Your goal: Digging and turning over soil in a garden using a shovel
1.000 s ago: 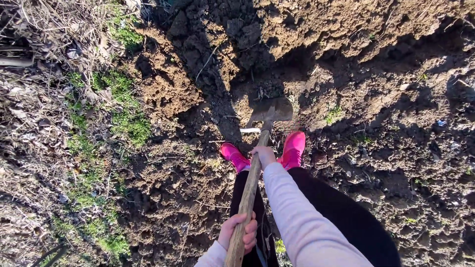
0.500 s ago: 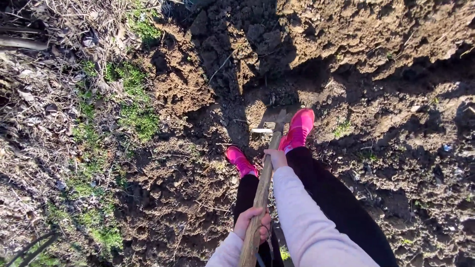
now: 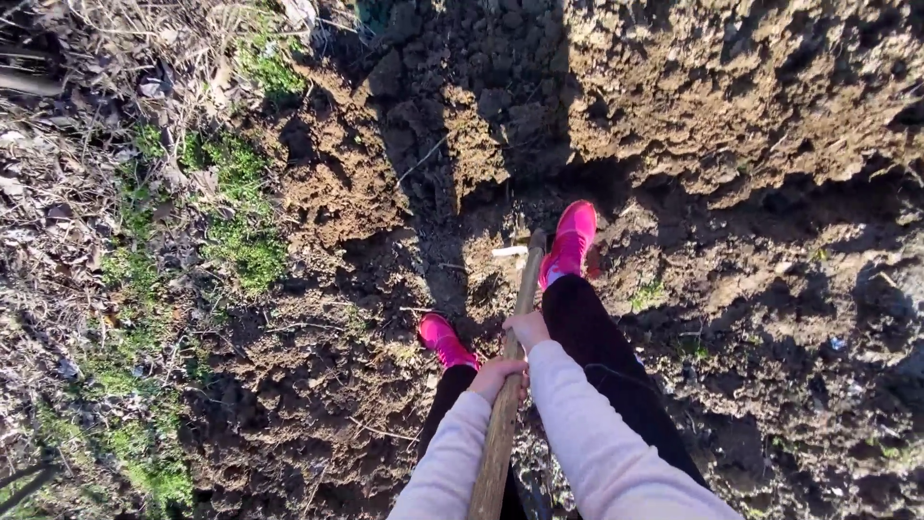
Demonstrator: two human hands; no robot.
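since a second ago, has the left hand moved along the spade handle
Yes. The left hand has slid up the wooden handle, toward the blade end, and now touches the right hand.

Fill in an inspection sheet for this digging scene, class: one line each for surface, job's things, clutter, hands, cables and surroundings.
Surface: dug brown soil, cloddy, part in shadow.
Job's things: spade with a wooden handle; its blade is sunk in the earth and hidden beside the right pink boot, which is planted forward near the foot of the handle. Left pink boot stands further back.
Clutter: small white scrap lying by the handle; dry stalks.
Hands: left hand and right hand both closed round the handle, close together, right one further down it.
Cables: nothing seen.
Surroundings: green moss and grass patches on the left edge.
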